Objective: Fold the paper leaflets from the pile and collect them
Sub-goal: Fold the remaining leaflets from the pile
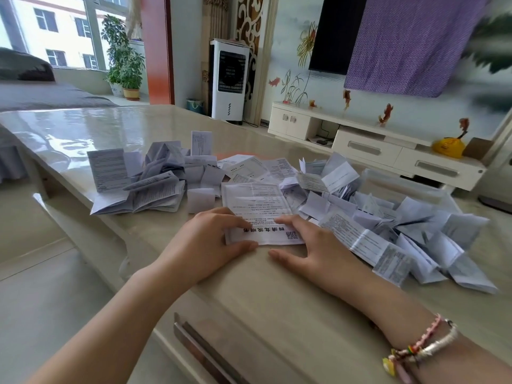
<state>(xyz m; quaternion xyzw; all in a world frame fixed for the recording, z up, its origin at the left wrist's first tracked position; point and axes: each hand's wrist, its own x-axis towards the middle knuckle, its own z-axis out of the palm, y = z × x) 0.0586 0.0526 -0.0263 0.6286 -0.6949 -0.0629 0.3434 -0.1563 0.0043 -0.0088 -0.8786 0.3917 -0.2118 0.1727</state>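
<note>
A white printed leaflet point(257, 206) lies flat on the glossy table point(83, 128) in front of me. Its near edge is folded over, showing a strip with bold characters and a QR code. My left hand point(210, 239) pinches the strip's left end, fingers on top and thumb at the near edge. My right hand point(313, 242) presses the strip's right end with straight fingers, thumb resting on the table. A pile of folded leaflets point(144, 178) lies to the left. A larger heap of leaflets point(388, 223) spreads to the right, over a clear plastic bin point(410, 184).
The table's near edge has a drawer handle point(205, 353). Beyond the table stand a white air cooler point(228, 79), a low TV cabinet point(374, 145) and potted plants point(124, 65) by the window. Bracelets circle my right wrist point(418, 347).
</note>
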